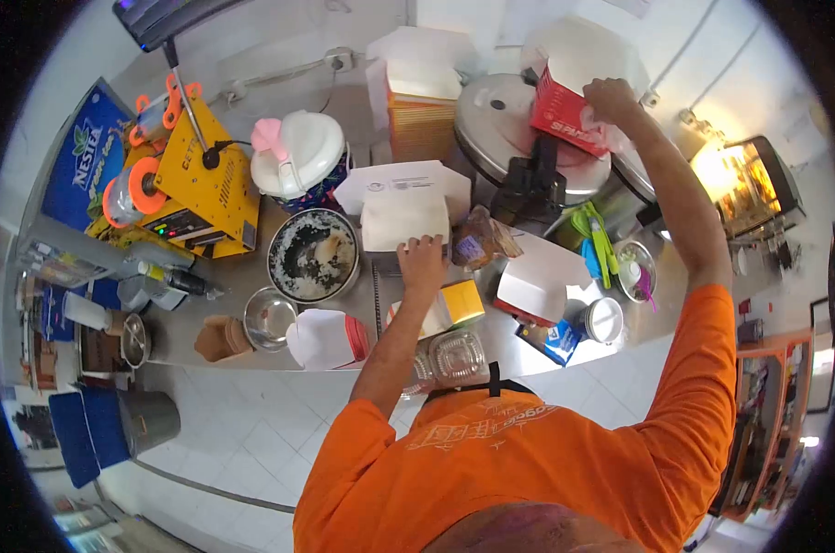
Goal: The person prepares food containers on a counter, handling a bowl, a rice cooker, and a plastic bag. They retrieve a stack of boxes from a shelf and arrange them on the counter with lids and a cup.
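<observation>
Near the middle of the counter, my left hand (423,264) grips the front edge of an open white paper food box (404,224) with its lid flaps spread at the back. The inside of the box looks pale, and its bottom cannot be made out. Raised at the upper right, my right hand (611,100) is closed on a red printed packet (563,112) with white lettering, above the large round metal lid (505,115). A brown item in clear plastic wrap (477,241) lies just right of the box.
A pot with white residue (313,255), a steel bowl (270,318) and a yellow sealing machine (201,184) stand left. Stacked cartons (422,120) are behind. Green-handled tongs (597,241), a white tub (603,320) and red-and-white boxes (539,281) lie right. Clear plastic containers (456,358) sit at the front edge.
</observation>
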### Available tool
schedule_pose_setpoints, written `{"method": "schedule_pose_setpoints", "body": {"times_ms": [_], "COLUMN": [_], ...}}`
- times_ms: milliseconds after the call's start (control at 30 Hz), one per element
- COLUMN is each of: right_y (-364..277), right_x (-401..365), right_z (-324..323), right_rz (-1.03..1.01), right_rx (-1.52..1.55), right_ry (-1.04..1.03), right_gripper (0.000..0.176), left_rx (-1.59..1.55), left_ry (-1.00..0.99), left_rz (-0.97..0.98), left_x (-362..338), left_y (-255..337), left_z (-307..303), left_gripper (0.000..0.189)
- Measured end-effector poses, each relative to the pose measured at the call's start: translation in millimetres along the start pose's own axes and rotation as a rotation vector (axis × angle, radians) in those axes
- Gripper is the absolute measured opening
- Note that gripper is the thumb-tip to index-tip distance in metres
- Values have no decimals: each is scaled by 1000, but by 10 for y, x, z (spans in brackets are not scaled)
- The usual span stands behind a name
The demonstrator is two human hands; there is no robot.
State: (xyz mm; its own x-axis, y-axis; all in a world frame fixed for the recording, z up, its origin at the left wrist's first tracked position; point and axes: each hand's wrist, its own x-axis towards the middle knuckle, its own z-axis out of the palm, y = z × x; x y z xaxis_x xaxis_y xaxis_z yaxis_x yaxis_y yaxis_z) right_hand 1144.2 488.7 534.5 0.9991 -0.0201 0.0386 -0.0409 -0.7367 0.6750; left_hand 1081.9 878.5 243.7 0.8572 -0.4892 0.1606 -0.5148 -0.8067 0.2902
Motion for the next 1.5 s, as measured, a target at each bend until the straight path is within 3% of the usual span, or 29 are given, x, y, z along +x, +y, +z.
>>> {"method": "schedule_pose_setpoints", "body": {"times_ms": [133,200,267,333,400,500,533,567,600,633,667,700,733,800,833,900,967,1033,1067,1133,1167,1267,1333,1367,1400,1467,1500], "right_y": [5,15,-40,-35,-254,-418,-584,-877,-1238,-1539,-1840,-2159,-2371,-2505,-2556,-2519,-2560,-2624,-2658,-2808,-2819,-2743,-2581,-2607,-2600,-2487,-2582], "right_x": [-279,-457,-964,-1611,-2559,-3979,-4419,-4822,-5164,-5476,-5779,-6091,-6375,-7040,-7381,-7954,-8364,-8604,-8698,-8778,-8820,-9028,-9187,-9254,-9319,-9376,-9409], "right_z": [106,-35,-239,-389,-347,95,440,604,724,975,1252,1476,1677,2087,2245,2335,2512,2743,2876,3149,3241,3608,3956,4169,4409,4802,5125], "right_rz": [85,203,201,200,98,114,157,478,803,875,939,925,902,838,799,922,1085,1161,1183,1335,1433,1707,1525,1718,1923,2038,2072], "right_rx": [54,153,292,389,682,1188,1380,1510,1624,1633,1653,1517,1388,1458,1494,1538,1573,1808,1930,2058,2169,2291,1832,1909,1958,1839,1948], "right_ry": [57,99,448,270,687,725,768,781,799,768,737,540,344,288,270,399,516,339,245,261,222,-4,-300,-225,-143,292,332], "right_gripper": [22,26,30,60,27,27,29,26,23,22,21,25,28,34,37,39,37,31,28,26,25,23,19,23,26,27,28], "left_rx": [89,43,-17,-108,-346,-730,-874,-1001,-1320,-1600,-1783,-2107,-1974,-1687,-1579,-1363,-1266,-1164,-1033,-768,-699,-780,-686,-625,-498,-248,-33], "left_ry": [9,127,247,321,425,257,55,-150,-383,-629,-1044,-1411,-1418,-1369,-1416,-1526,-1896,-2269,-2210,-2088,-2116,-1638,-1454,-1368,-1429,-1540,-1636], "left_rz": [61,89,84,64,198,252,312,366,198,-13,-302,-579,-754,-1082,-1039,-925,-826,-807,-756,-650,-755,-734,-644,-596,-567,-512,-444], "left_x": [27,-111,-196,-485,-801,-1514,-1706,-1907,-2216,-2549,-2727,-2928,-3063,-3340,-3548,-3706,-3782,-3845,-3886,-3872,-3767,-3550,-3266,-3121,-3017,-2923,-2976], "left_y": [-11,41,219,544,839,1654,1956,2292,2632,2979,3503,3808,4137,4632,4678,4769,5223,5375,5370,5429,5257,5473,5146,4981,4990,5037,4989], "left_z": [0,-52,-220,-415,-437,-346,-213,14,479,881,828,1014,1227,1623,1879,2410,2244,2368,2516,2688,2977,3133,3666,3829,3894,3978,4018], "left_gripper": [53,54,54,52,46,44,50,56,62,68,75,64,64,63,63,63,63,65,68,74,76,72,72,74,76,81,94]}}
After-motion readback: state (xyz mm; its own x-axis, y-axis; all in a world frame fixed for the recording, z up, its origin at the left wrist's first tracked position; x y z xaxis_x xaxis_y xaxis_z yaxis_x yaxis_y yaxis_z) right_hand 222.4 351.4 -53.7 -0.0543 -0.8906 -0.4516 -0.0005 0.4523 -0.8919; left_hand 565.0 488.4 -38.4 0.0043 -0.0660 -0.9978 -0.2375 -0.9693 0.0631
